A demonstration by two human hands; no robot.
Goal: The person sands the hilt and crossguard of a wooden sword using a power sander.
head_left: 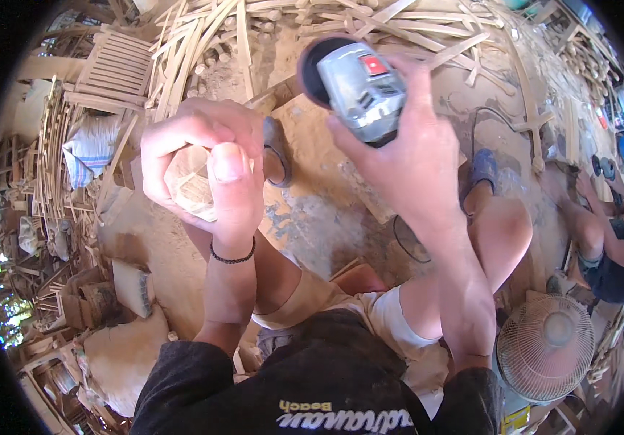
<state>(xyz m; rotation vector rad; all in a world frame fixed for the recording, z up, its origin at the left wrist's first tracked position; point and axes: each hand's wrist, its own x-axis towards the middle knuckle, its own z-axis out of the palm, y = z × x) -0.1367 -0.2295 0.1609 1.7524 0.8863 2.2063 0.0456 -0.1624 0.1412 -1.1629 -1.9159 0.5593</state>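
Pale raw wood block (190, 187), matt & rough; grinder (361, 87) w/ dull grey metal body.

Left hand (203, 170) fingers (174, 138) wrapped around wood block (190, 185); right hand (406, 156) grips grey angle grinder (359, 87), apart from the block.

Bright, warm daylight fills the scene, strongest on the dusty floor (326, 210) beyond the right hand (406, 156), whose grey sander (363, 87) glints. Soft shadows sit under the left hand (203, 163). Fisheye bending curves edges, black corners frame everything, and foliage far left blows out
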